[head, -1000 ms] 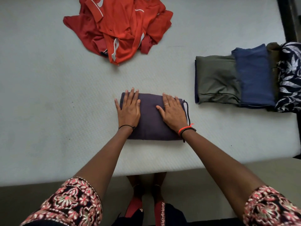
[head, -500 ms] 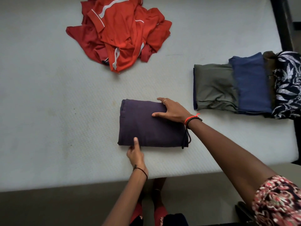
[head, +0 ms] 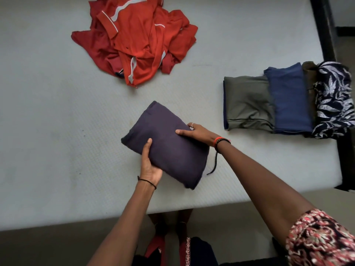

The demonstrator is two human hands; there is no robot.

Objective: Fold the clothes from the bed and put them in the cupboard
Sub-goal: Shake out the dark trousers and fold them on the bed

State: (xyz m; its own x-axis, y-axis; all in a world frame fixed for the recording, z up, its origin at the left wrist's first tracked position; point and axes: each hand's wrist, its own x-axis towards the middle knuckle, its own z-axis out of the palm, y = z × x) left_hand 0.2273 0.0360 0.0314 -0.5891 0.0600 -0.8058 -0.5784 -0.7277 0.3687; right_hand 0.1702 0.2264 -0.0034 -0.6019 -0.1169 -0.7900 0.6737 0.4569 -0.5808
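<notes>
Purple folded garment (head: 169, 144), centre frame, tilted above the mattress (head: 57, 131); left hand (head: 150, 166) and right hand (head: 197, 133) each grip an edge.

Soft, even daylight falls on the pale bed (head: 57, 131), shadows faint; wide-angle curvature bends the frame's edges, focus slightly soft.

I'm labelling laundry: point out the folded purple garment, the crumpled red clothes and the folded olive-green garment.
folded purple garment (head: 172, 154), head view, middle of top face
crumpled red clothes (head: 138, 41), head view, heap centre
folded olive-green garment (head: 247, 102), head view, bare left part
</notes>
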